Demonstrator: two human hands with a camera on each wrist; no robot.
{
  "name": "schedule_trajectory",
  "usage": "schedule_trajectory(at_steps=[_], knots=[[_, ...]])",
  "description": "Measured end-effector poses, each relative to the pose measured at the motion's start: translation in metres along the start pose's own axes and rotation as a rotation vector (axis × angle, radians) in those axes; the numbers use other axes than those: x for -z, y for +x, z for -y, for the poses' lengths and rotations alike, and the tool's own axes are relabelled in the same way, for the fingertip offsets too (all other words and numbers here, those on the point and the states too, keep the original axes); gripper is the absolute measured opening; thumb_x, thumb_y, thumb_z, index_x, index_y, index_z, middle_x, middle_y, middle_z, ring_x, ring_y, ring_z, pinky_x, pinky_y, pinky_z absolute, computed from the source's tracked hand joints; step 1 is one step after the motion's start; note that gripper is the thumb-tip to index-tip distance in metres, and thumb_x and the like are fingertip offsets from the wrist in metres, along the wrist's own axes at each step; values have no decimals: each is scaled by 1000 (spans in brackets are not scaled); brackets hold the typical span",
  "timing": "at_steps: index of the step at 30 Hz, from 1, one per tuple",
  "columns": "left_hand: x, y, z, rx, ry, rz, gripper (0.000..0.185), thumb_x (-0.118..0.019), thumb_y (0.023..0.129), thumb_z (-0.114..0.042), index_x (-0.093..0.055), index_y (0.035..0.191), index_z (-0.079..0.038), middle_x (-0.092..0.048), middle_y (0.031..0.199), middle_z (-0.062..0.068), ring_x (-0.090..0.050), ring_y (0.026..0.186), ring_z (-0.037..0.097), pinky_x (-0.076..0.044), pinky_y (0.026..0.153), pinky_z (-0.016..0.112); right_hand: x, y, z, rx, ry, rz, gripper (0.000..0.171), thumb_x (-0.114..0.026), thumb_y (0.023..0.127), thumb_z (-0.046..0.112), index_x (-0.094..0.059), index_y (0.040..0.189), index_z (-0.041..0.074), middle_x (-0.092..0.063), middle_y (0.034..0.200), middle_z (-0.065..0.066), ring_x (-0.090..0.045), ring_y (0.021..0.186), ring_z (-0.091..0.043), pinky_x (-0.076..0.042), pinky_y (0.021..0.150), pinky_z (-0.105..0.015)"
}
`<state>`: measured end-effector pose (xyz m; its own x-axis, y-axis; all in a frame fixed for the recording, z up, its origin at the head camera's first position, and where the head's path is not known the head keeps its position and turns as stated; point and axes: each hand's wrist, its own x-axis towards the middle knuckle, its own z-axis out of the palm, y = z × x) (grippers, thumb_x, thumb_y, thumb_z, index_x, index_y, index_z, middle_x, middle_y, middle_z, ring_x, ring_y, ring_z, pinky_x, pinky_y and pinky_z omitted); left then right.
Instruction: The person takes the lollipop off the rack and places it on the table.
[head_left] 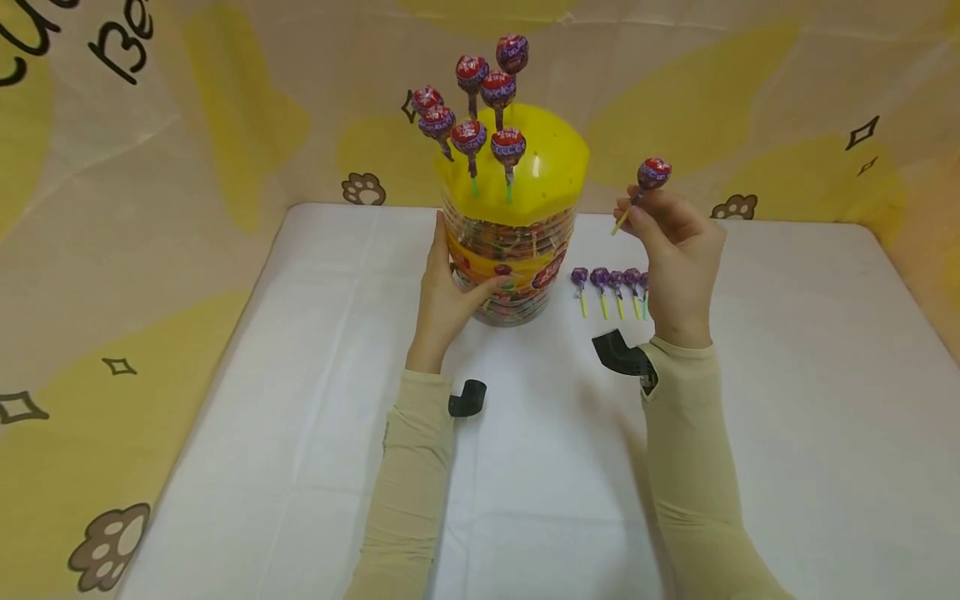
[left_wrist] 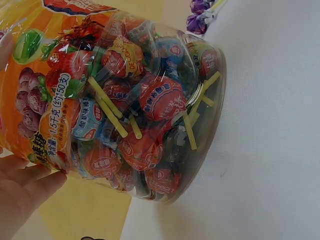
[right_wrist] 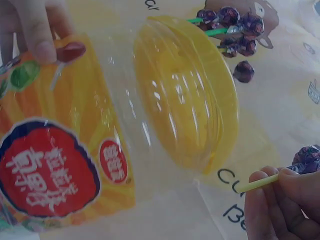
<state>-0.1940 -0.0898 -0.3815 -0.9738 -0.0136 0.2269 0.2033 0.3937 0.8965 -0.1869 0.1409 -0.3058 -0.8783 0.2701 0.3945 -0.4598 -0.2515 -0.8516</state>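
A clear plastic candy jar (head_left: 517, 237) with a yellow domed lid (head_left: 551, 162) stands tilted near the back of the white table. My left hand (head_left: 441, 304) grips its side, thumb across the orange label. Wrapped lollipops show through the jar wall in the left wrist view. Several purple-and-red lollipops (head_left: 508, 148) stick up out of the lid, mostly on its left and front. To the right of the jar, my right hand (head_left: 684, 262) pinches one lollipop (head_left: 654, 173) by its yellow stick between thumb and fingers. In the right wrist view that stick (right_wrist: 260, 183) points toward the lid, apart from it.
Several purple-wrapped lollipops (head_left: 600, 278) lie in a row on the white table (head_left: 337, 400), right of the jar. The forearm partly covers the end of that row. A patterned yellow-and-cream cloth (head_left: 675, 100) hangs behind the table. Black mounts (head_left: 624, 354) sit at both wrists.
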Motion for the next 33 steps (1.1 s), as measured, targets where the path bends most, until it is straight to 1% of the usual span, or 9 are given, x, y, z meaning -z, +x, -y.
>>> schedule_trajectory(at_steps=[7, 13, 18, 24, 30, 33], knots=[[0, 0, 1, -6, 10, 1, 107, -77, 79, -31, -1, 153, -17, -14, 157, 6, -21, 141, 23, -30, 110, 41, 18, 3, -5, -7, 33, -20, 11, -63, 83, -12, -66, 92, -16, -67, 94, -18, -66, 79, -24, -55, 78, -27], [0, 0, 1, -18, 4, 1, 107, -77, 79, -30, -1, 153, -17, -15, 156, 7, -21, 141, 23, -30, 110, 40, 33, 7, -7, -29, -3, -59, 9, -64, 83, -12, -67, 91, -14, -67, 93, -18, -66, 78, -24, -55, 78, -27], [0, 1, 1, -22, -5, 2, 108, -78, 79, -30, -1, 153, -18, -15, 157, 6, -21, 141, 21, -29, 110, 40, 43, 10, -9, -51, -17, -77, 8, -63, 82, -12, -67, 89, -14, -68, 91, -18, -66, 77, -23, -56, 76, -26], [0, 1, 0, -12, 0, 4, 108, -77, 79, -32, 0, 153, -18, -14, 157, 5, -21, 141, 21, -29, 110, 40, 57, 13, -11, -100, -45, -59, 8, -62, 83, -13, -68, 88, -13, -67, 90, -17, -66, 76, -22, -56, 75, -25], [0, 1, -1, -1, -3, 5, 108, -77, 79, -32, 0, 153, -18, -14, 157, 5, -21, 141, 21, -29, 110, 40, 69, 16, -18, -157, -84, -71, 8, -60, 84, -14, -66, 90, -15, -69, 88, -14, -67, 76, -20, -56, 75, -24], [0, 1, -2, 0, -4, 5, 108, -77, 79, -31, 0, 153, -18, -14, 157, 5, -21, 141, 21, -29, 110, 40, 76, 18, -21, -208, -139, -73, 9, -61, 84, -11, -68, 90, -11, -69, 86, -11, -67, 76, -19, -55, 74, -22]])
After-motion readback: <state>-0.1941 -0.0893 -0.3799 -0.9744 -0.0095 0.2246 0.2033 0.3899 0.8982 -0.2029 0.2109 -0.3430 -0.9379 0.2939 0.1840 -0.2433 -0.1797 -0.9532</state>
